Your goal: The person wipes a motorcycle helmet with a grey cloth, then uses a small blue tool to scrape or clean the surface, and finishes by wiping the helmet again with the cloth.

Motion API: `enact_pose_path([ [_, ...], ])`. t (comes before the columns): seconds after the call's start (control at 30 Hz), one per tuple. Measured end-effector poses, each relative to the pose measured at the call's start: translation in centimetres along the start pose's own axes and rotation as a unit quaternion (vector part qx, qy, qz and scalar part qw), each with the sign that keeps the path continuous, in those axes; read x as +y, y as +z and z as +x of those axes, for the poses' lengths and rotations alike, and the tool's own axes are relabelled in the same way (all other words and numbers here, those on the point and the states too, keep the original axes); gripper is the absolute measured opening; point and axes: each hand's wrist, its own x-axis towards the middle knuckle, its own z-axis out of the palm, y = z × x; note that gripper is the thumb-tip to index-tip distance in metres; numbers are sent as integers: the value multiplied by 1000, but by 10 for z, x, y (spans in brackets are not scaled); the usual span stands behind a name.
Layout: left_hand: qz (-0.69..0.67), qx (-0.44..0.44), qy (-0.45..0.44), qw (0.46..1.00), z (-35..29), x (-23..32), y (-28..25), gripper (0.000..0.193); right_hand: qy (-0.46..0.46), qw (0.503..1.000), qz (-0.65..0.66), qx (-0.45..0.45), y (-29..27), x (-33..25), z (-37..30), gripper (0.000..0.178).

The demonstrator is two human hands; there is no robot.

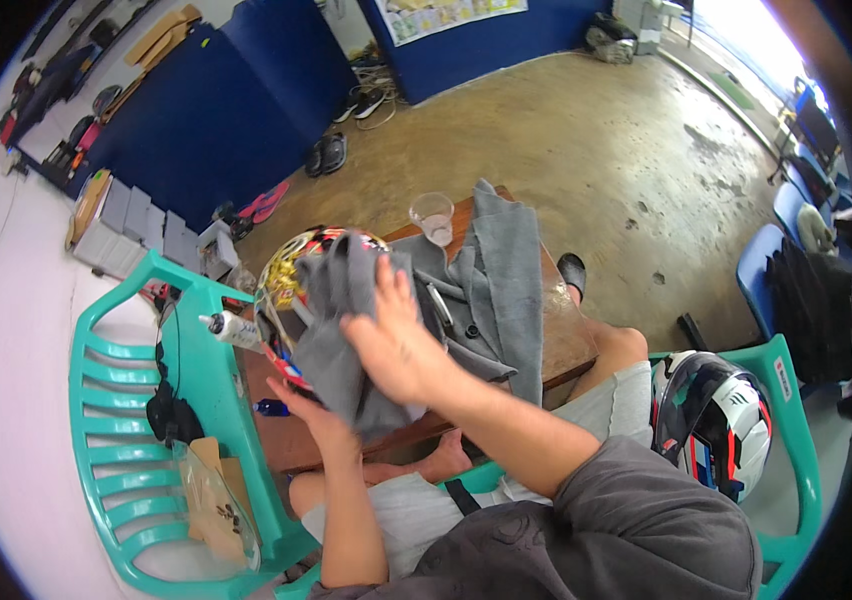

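Note:
A multicoloured helmet with a dark visor sits on the wooden table in front of me. A grey cloth drapes over its near side and hides much of it. My right hand lies on the cloth, fingers stretched out flat and thumb apart, pressing it toward the helmet. Lower down, my left hand grips the helmet's near lower edge; the cloth partly hides that hold. Another grey cloth lies rumpled to the right, with a slim silver piece and a small black round part on it.
A clear plastic cup stands at the table's far side. Left of the helmet are a white squeeze bottle, a small blue object and a green plastic chair. A white helmet rests beside me at right. Blue chairs stand farther right.

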Motion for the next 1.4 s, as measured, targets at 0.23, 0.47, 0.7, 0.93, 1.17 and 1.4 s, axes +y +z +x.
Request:
enact_pose_path([
  [0.23,64,-3,-38,997,-1,56,15,147,22,999,31,35,-25,21,41,79],
  [0.47,19,-16,-41,999,-6,51,15,146,10,992,106,-62,-58,66,148,59],
  [0.7,72,9,-32,997,-7,39,16,149,-11,995,86,-38,-44,75,148,54],
  [0.93,-270,-68,-102,955,-3,4,6,105,-192,962,-168,100,18,10,-4,81],
  [1.17,-76,11,4,997,-1,-3,18,135,-154,970,-164,95,14,19,-6,85],
  [1.4,131,37,-50,989,-8,38,19,160,-27,996,8,-84,-45,61,137,54],
])
